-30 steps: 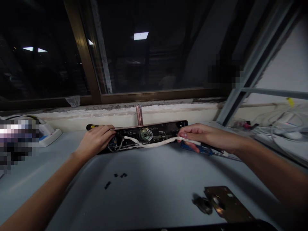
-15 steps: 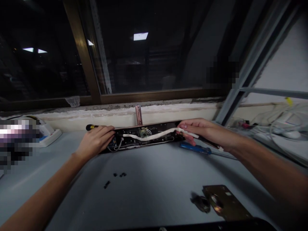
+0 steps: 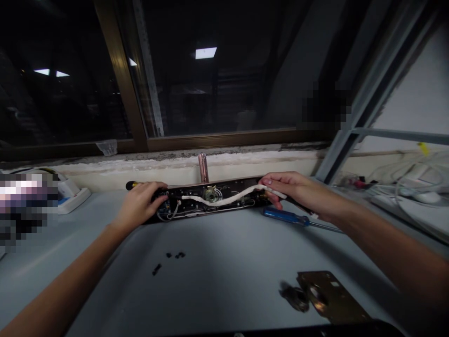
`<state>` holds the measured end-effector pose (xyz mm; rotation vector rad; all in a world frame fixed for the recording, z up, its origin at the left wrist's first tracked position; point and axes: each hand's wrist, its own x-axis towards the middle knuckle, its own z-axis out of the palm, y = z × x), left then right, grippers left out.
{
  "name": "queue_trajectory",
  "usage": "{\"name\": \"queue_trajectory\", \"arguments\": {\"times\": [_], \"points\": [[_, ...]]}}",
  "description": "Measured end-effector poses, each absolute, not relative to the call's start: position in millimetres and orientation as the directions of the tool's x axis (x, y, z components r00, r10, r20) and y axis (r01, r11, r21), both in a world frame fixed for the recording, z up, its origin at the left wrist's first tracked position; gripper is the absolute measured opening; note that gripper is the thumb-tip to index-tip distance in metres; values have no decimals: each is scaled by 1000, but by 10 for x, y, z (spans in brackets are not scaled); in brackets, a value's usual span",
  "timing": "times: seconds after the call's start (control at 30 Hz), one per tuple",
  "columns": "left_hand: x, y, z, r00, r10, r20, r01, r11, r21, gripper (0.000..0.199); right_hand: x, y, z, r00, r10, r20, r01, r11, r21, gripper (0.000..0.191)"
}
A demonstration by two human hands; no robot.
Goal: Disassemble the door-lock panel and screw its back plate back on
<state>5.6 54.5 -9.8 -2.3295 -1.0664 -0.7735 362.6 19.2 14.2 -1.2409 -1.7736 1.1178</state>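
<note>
A long black door lock panel (image 3: pixel 231 187), its open back toward me, stands on the table with a circuit board and wires inside. My left hand (image 3: pixel 142 203) is closed around its left end, the thumb near the board. A white sleeved cable (image 3: pixel 224 201) runs across the panel from the left end. My right hand (image 3: pixel 293 187) pinches this cable at the panel's right end; the lower fingers are partly hidden. Behind the panel a copper-coloured bar (image 3: pixel 203 168) sticks up. Just below my right hand lies a blue-handled screwdriver (image 3: pixel 286 216).
Several small black parts (image 3: pixel 169 262) lie left of centre. A brass-coloured metal plate (image 3: pixel 331 295) and a dark round part (image 3: pixel 296 298) are front right. A black edge (image 3: pixel 301 329) runs along the front. A white power strip (image 3: pixel 75 201) sits left, tangled cables (image 3: pixel 417 180) right.
My left thumb has come round to the panel's open side near the board. The right hand has shifted only slightly, still holding the white cable.
</note>
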Motion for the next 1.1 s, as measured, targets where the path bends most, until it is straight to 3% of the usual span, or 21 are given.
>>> {"name": "queue_trajectory", "arguments": {"times": [0.27,0.33,0.47,0.57,0.67,0.83,1.1], "points": [[69,562,42,472,737,484,862,-501,-78,23,3603,255,13,-327,945,-9,646,216,-732,31],[60,562,47,451,767,458,872,-488,-41,24,3578,253,-6,-336,942,9,771,281,-572,30],[56,561,40,433,785,443,873,-487,11,24,3377,167,73,-283,944,168,945,304,-121,33],[67,575,75,430,806,408,863,-499,76,22,3043,98,148,-385,869,310,910,414,-33,36],[76,612,145,453,809,375,843,-526,114,17,2635,99,149,-569,750,338,810,583,69,36],[53,685,203,502,796,338,795,-579,181,15,2188,240,45,-675,685,273,732,667,138,30],[8,731,181,522,790,321,739,-607,292,14,2003,324,-60,-543,782,306,823,567,13,26]]}}
